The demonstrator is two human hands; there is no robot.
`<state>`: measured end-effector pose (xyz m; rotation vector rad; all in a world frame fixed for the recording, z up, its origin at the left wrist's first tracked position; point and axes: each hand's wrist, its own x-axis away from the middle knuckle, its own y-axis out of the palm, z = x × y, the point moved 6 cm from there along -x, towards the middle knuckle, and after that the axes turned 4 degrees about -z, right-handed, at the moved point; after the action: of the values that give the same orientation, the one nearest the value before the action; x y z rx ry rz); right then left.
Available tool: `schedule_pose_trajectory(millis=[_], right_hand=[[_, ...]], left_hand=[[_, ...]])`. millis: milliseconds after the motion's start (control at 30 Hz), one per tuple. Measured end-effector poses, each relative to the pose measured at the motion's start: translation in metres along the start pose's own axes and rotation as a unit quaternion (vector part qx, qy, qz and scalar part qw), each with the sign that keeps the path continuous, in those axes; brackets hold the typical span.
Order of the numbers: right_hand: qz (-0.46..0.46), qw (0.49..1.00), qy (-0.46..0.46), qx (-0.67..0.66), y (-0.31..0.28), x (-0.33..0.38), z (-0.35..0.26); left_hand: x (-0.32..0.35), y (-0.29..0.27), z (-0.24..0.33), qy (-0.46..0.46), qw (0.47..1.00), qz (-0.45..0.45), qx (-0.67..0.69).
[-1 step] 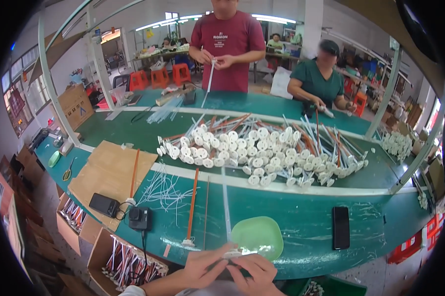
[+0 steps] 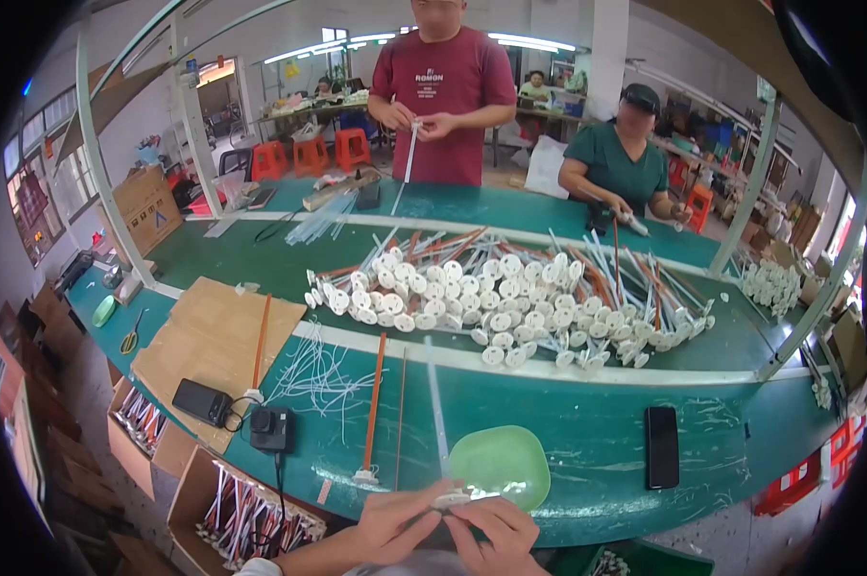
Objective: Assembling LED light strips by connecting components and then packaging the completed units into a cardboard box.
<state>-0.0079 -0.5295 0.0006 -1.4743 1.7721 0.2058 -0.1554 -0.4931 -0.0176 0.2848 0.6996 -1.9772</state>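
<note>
A big green table (image 2: 587,451) fills the room, with a heap of white round caps on sticks (image 2: 510,298) in the middle. Closer in sits a green bowl (image 2: 501,466). At the near edge, the left hand (image 2: 395,523) and right hand (image 2: 496,533) meet, both pinched on a small white cap (image 2: 450,500). Its thin clear stick (image 2: 436,403) points straight away from the hands.
</note>
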Motion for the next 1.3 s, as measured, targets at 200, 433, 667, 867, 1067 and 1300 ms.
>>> schedule_pose_trajectory(millis=[200, 433, 667, 867, 1067, 1300], right_hand=[[0.024, 1.0, 0.003, -0.001, -0.005, 0.005, -0.009], [-0.02, 1.0, -0.006, -0.018, -0.007, 0.001, -0.018], [-0.015, 1.0, -0.019, 0.004, -0.009, 0.001, -0.023], [-0.063, 0.997, 0.043, 0.021, -0.008, 0.003, -0.019], [-0.033, 0.996, 0.081, 0.005, 0.0, 0.018, -0.012], [0.016, 0.999, 0.032, 0.028, 0.001, 0.023, -0.013]], left_hand=[[0.003, 0.0, 0.014, 0.028, 0.999, -0.027, 0.034], [0.024, 0.004, -0.025, 0.024, 0.97, 0.015, 0.24], [0.017, 0.002, -0.013, 0.014, 0.967, 0.043, 0.253], [0.013, -0.003, -0.005, -0.01, 0.991, 0.002, 0.136], [0.027, 0.006, -0.016, -0.007, 0.98, 0.061, 0.189], [0.038, 0.01, -0.021, 0.0, 0.986, 0.08, 0.145]])
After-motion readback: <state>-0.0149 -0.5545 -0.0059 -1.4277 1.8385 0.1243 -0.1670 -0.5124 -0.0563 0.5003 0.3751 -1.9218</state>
